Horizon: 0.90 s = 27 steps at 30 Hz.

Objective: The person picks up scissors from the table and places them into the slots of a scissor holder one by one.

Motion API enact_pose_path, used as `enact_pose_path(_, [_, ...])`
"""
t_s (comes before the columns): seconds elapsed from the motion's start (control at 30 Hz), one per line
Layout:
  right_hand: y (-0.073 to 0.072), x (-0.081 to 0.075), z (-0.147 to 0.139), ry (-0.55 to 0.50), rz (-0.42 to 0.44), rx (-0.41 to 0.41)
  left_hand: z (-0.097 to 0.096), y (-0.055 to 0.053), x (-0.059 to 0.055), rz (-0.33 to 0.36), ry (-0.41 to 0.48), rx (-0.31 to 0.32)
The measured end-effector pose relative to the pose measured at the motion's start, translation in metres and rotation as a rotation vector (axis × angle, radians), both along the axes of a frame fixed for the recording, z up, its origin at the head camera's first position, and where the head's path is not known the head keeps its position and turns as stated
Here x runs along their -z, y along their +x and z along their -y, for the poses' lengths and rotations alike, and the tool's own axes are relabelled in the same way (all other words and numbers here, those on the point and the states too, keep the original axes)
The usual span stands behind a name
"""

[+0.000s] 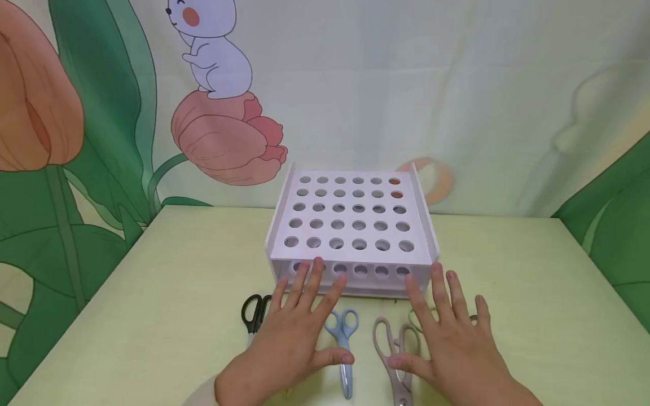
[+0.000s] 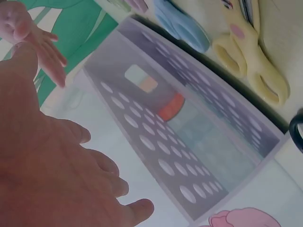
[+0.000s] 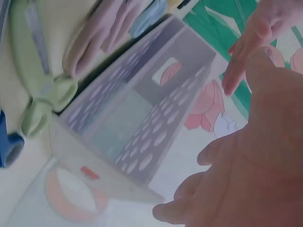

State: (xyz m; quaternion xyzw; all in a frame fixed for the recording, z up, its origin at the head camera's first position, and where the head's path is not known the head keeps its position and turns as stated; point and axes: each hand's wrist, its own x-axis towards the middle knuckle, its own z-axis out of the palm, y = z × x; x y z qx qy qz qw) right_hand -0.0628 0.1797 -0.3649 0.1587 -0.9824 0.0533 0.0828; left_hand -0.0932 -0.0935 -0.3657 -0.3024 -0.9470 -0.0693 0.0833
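Both hands are spread flat with fingers straight, side by side in front of a white rack (image 1: 350, 260) pierced with rows of round holes. The left hand (image 1: 291, 335) overlaps black-handled scissors (image 1: 252, 313) in the head view, its thumb crossing light blue scissors (image 1: 342, 332). Partly behind the right hand (image 1: 452, 344) are mauve scissors (image 1: 382, 338), while its palm and fingers mostly hide light green scissors (image 3: 45, 90). Yellow scissors (image 2: 258, 56) show in the left wrist view but are nearly covered by the left hand in the head view. Neither hand holds anything.
The scissors lie in a row on a pale yellow-green table (image 1: 193, 270), handles toward the rack. A dark blue handle (image 3: 12, 146) shows at the right wrist view's edge. Behind the table hangs a backdrop (image 1: 355, 84) printed with tulips and a white animal.
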Motion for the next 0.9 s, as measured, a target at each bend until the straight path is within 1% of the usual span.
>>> enact_pose_path(0.23, [-0.006, -0.007, -0.016, -0.046, 0.014, 0.016, 0.004, -0.005, -0.004, -0.009, 0.019, -0.021])
enact_pose_path(0.4, [-0.008, -0.008, -0.025, -0.044, 0.009, 0.012, 0.009, -0.009, -0.008, -0.021, 0.038, -0.034])
enact_pose_path(0.5, [-0.009, -0.006, -0.033, -0.047, -0.006, -0.002, 0.009, -0.014, -0.009, -0.023, 0.048, -0.034])
enact_pose_path(0.63, [-0.013, -0.005, -0.045, -0.060, -0.051, -0.037, 0.011, -0.021, -0.014, -0.031, 0.061, -0.042])
enact_pose_path(0.7, [-0.014, -0.004, -0.052, -0.065, -0.063, -0.050, 0.012, -0.026, -0.017, -0.046, 0.067, -0.046])
enact_pose_path(0.9, [-0.026, -0.002, -0.072, -0.105, -0.025, -0.091, 0.021, -0.045, -0.028, -0.067, 0.076, -0.092])
